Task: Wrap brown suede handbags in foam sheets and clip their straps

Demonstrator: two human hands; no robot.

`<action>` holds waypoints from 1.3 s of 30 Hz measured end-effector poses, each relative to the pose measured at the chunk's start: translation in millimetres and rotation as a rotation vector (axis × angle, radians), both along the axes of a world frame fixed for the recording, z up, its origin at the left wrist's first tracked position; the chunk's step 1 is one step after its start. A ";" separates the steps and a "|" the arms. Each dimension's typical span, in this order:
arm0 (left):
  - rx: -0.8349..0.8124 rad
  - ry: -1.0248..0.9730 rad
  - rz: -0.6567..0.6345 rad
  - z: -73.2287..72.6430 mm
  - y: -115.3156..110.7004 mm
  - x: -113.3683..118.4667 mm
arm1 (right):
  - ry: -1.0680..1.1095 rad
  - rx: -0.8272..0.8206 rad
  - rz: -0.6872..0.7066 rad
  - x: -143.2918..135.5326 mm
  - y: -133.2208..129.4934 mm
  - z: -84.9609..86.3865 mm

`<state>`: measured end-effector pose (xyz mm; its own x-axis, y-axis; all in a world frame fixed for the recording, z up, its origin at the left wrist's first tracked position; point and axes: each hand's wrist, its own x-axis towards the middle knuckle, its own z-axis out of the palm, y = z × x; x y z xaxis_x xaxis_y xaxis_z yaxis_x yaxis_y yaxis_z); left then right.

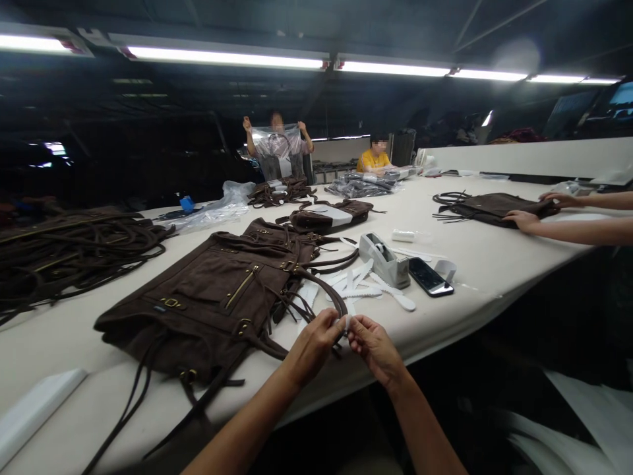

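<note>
A dark brown bag with brass zips and buckles lies on the pale table, its handles reaching toward me. At the handle's end, near the table's front edge, my left hand is closed in a pinch on the bag handle. Right beside it, my right hand pinches a small white strip at the handle. The fingertips of both hands nearly touch. White serrated paper strips lie scattered just beyond my hands.
Behind the strips stand a grey tape dispenser and a phone. More brown bags are piled left. Someone's hands touch another bag at right. Across the table, one person holds up a clear plastic bag; another sits.
</note>
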<state>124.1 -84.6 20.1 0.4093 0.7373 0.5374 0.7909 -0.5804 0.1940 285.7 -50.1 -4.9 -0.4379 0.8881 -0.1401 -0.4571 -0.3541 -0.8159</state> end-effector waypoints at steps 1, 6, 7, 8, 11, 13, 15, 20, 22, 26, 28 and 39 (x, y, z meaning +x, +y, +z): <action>-0.025 -0.050 -0.010 -3.2 1.2 0.7 | 0.015 -0.006 0.008 1.9 -0.6 -1.5; -0.127 -0.296 -0.078 -16.2 5.6 0.4 | 0.032 -0.008 0.032 7.2 -1.3 -8.7; -0.150 -0.326 -0.082 -16.5 5.4 0.3 | 0.030 -0.004 0.030 6.8 -1.3 -9.5; -0.173 -0.357 -0.080 -15.8 5.0 0.3 | 0.026 0.005 0.026 5.6 -1.4 -10.1; -0.254 -0.481 -0.023 -11.6 3.9 1.5 | -0.010 0.076 -0.026 -2.7 -2.5 -12.1; -0.333 -0.599 0.032 -9.2 4.3 3.1 | -0.053 0.156 -0.092 -10.7 -3.9 -14.5; -0.443 -0.755 0.073 -8.2 5.5 5.2 | -0.115 0.227 -0.158 -18.4 -6.0 -17.4; -0.635 -1.001 0.070 -8.0 6.9 7.9 | -0.367 0.383 -0.271 -25.6 -12.1 -19.7; -0.591 -0.981 0.040 -7.3 6.1 7.7 | -0.495 0.499 -0.333 -24.7 -13.9 -18.2; -0.569 -1.010 0.062 -5.9 6.4 7.1 | -0.597 0.654 -0.310 -22.5 -15.8 -14.6; -0.646 -1.095 0.093 -5.3 8.4 6.8 | -0.586 0.698 -0.266 -21.5 -16.0 -13.4; -0.815 -1.225 0.141 2.5 7.7 1.9 | -0.535 0.511 -0.344 -10.6 -5.3 -20.2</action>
<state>126.0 -76.9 22.6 -0.0832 0.9929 -0.0852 -0.0634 0.0801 0.9948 275.1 -55.4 -25.1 -0.1178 0.9715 0.2055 0.0246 0.2097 -0.9775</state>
